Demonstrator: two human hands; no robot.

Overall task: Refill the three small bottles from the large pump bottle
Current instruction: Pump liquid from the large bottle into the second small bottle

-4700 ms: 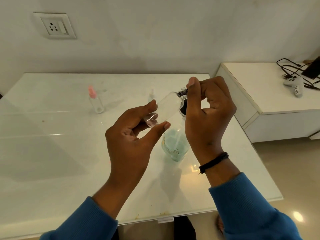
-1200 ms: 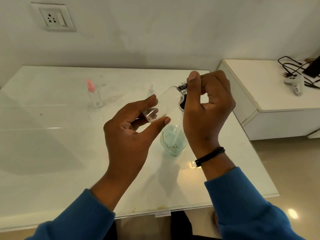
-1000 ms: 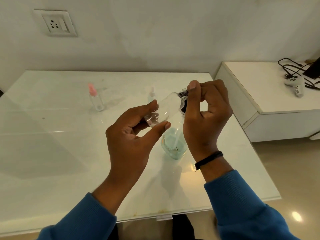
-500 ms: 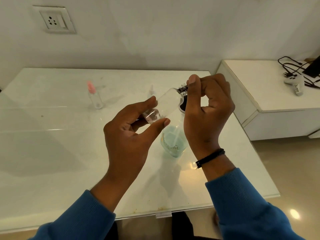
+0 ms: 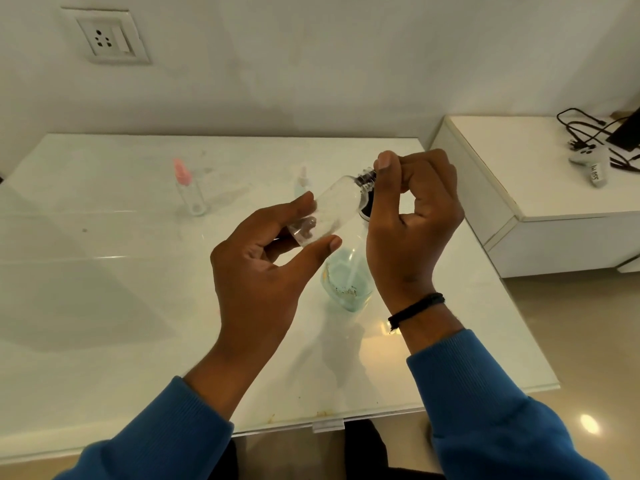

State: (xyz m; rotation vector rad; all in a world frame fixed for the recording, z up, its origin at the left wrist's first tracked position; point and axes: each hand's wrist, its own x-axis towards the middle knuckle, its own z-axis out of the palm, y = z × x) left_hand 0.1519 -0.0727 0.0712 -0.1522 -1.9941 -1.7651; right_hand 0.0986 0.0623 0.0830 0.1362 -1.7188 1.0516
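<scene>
My left hand holds a small clear bottle by its base between thumb and fingers, tilted with its neck up to the right. My right hand pinches the dark cap at that neck. Directly below stands the large pump bottle with pale green liquid, its black pump head mostly hidden behind my hands. Two other small bottles stand further back on the white table: one with a pink cap and one with a pale cap.
A white side cabinet stands to the right of the table, with black cables and a white controller on it. A wall socket is at the upper left. The table's front edge lies near my sleeves.
My hands stay in the same grip on the small bottle and its cap, with only slight shifts of fingers and camera.
</scene>
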